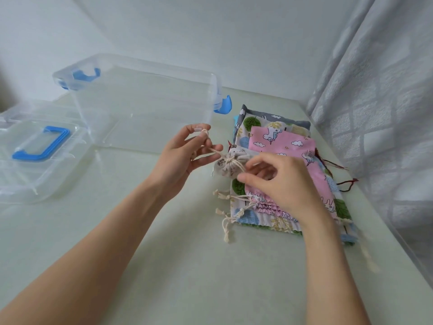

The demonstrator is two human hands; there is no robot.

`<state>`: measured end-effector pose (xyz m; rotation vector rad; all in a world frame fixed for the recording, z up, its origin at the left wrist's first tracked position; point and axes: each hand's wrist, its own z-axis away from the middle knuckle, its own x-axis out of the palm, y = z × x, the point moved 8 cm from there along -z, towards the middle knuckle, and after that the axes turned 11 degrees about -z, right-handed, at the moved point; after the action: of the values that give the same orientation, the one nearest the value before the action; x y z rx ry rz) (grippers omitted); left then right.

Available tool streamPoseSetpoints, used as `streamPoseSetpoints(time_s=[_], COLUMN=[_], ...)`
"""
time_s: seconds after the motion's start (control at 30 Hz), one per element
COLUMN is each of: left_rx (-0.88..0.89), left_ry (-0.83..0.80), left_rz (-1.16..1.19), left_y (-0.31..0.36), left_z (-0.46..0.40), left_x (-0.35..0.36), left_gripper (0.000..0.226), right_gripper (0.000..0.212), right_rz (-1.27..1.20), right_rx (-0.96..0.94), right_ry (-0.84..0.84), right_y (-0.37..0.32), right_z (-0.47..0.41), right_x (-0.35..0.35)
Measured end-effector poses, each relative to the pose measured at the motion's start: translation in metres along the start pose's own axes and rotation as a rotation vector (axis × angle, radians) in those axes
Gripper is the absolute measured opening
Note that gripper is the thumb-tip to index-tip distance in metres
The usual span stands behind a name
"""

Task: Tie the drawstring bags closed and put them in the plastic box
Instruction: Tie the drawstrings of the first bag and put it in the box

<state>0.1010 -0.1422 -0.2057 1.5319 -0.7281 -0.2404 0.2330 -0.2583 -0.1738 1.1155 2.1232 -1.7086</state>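
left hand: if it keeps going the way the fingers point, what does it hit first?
Likely the near wall of the clear plastic box. The left hand, pinching the cream drawstring of the small beige bag, points up and away toward it. One view only, so depth is uncertain.

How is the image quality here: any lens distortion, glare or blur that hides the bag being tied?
Head view: wide-angle bending at the edges, forearms stretched; soft, even light with faint shadows; mild reflections on the clear plastic box; the small beige drawstring bag is slightly soft but readable, its cord pinched by the left hand, right hand beside it.
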Motion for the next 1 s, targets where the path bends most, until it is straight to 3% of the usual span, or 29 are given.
streamPoseSetpoints(time_s=[0.07, 0.13, 0.37, 0.53, 0.6, 0.73, 0.93, 1.0], left_rx=[0.007, 0.008, -0.011, -0.048, -0.092, -0.107, 0.065, 0.092], left_ry=[0.005, 0.02, -0.018, -0.157, -0.273, -0.411, -0.488, -0.516], left_rz=[0.008, -0.038, -0.363, -0.46, -0.523, -0.546, -0.377, -0.363], left_y=[0.0, -0.001, -0.006, 0.001, 0.001, 0.003, 0.022, 0.026], left_z=[-0.001, -0.002, 0.002, 0.004, 0.008, 0.016, 0.024, 0.026], left_x=[-0.001, -0.003, 0.0, -0.003, -0.001, 0.006, 0.016, 0.018], left_gripper=[0.015, 0.016, 0.012, 0.009, 0.008, 0.03, 0.009, 0.013], right_gripper=[0.013, 0.002, 0.03, 0.03, 0.029, 0.018, 0.016, 0.017], right_rz=[0.077, -0.001, -0.534, -1.127, -1.248, -1.159, -0.786, -0.645], right_rx=[0.008, 0.002, 0.152, 0.122, 0.116, 0.117, 0.035, 0.02], right_ry=[-0.025, -0.029, 0.16, 0.169, 0.166, 0.209, 0.155, 0.111], right_y=[0.002, -0.002, 0.002, -0.004, -0.003, 0.003, -0.004, -0.006], right_z=[-0.002, -0.002, 0.001, -0.002, -0.003, -0.004, -0.005, -0.005], right_x=[0.009, 0.007, -0.014, -0.015, -0.015, -0.015, -0.006, 0.001])
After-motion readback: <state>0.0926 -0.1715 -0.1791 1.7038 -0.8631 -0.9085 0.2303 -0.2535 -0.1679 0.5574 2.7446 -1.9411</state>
